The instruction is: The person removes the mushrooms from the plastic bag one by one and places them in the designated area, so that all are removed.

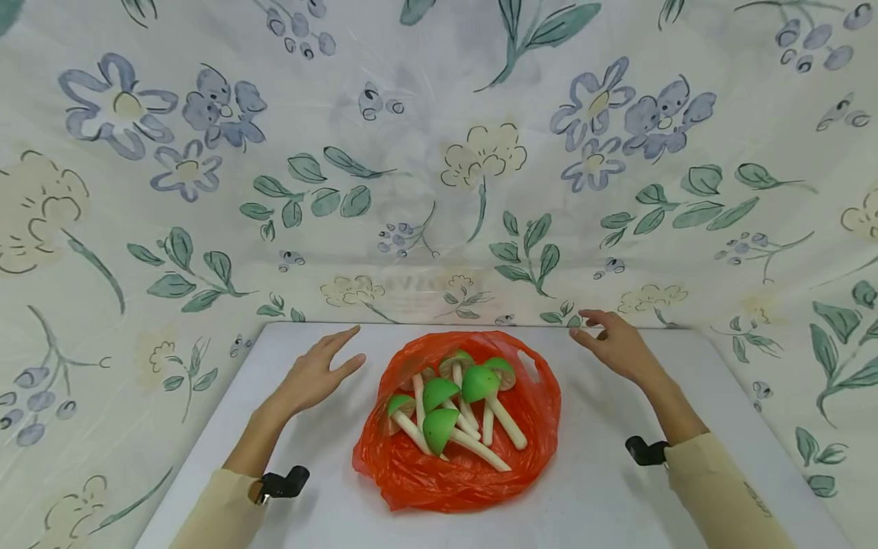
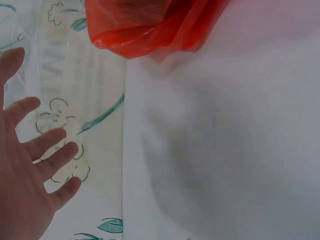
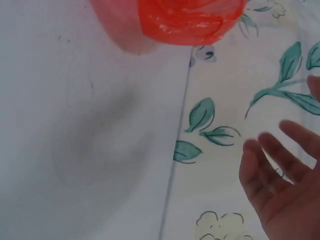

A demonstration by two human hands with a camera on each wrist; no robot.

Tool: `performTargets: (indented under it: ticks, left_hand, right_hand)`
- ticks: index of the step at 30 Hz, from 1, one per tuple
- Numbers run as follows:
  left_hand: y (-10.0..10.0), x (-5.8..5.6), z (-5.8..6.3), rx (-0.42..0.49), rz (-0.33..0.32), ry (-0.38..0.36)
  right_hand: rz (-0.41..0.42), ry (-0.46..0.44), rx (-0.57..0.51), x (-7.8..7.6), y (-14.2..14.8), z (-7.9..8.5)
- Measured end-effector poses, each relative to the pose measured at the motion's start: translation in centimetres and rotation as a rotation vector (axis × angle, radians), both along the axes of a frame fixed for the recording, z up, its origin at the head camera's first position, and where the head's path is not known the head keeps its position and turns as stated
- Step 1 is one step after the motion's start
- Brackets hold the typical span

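A red plastic bag point(image 1: 466, 492) lies spread wide at the middle of the white table. Several toy mushrooms with green caps point(image 1: 440, 429) and pale stems are heaped inside it, some overlapping others. My left hand point(image 1: 317, 374) hovers to the left of the bag, apart from it, fingers spread and holding nothing. On the other side, my right hand point(image 1: 617, 347) is held above the table's far right part, its fingers relaxed and nothing in them. Both wrist views show only the bag's edge, as in the left one, where red folds point(image 2: 150, 30) hang at the top.
The white table point(image 1: 590, 503) ends at a far edge against a hanging floral cloth point(image 1: 425, 191), which also runs along both sides. Dark wrist cameras point(image 1: 286, 482) sit at the cuffs of the beige sleeves.
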State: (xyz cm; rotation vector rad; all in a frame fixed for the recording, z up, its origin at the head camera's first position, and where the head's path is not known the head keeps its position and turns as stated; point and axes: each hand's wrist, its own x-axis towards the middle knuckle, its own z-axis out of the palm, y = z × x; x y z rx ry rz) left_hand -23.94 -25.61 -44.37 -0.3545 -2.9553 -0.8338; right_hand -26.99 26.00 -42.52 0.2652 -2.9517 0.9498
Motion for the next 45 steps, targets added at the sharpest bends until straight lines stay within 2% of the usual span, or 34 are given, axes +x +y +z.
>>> performTargets:
  ticks: [4,9,14,19,25,31,41,45]
  left_hand:
    - [0.0,0.2,-0.1,0.132,-0.054,-0.057]
    - [0.3,0.4,-0.1,0.234,-0.093,-0.082]
    - [1.1,0.7,-0.3,0.308,-0.140,-0.114]
    - [1.6,1.0,-0.5,0.329,-0.182,-0.117]
    - [2.2,1.2,-0.5,0.337,-0.201,-0.122]
    - [2.6,1.2,-0.6,0.342,-0.256,-0.155]
    - [3.0,1.2,-1.0,0.332,-0.331,-0.220]
    - [3.2,1.2,-1.0,0.328,-0.337,-0.236]
  right_hand:
    - [0.059,-0.074,-0.115,0.3,-0.2,-0.2]
    - [0.111,-0.150,-0.217,0.7,-1.0,-0.3]
    - [0.173,-0.224,-0.341,0.9,-1.4,-0.4]
    - [0.211,-0.285,-0.418,1.2,-1.9,-0.7]
    - [0.249,-0.333,-0.438,1.7,-2.8,-1.5]
    - [0.266,-0.382,-0.451,2.1,-3.8,-2.4]
    - [0.303,-0.417,-0.410,2.6,-5.0,-3.5]
    - [0.324,-0.427,-0.390,2.7,-5.5,-4.0]
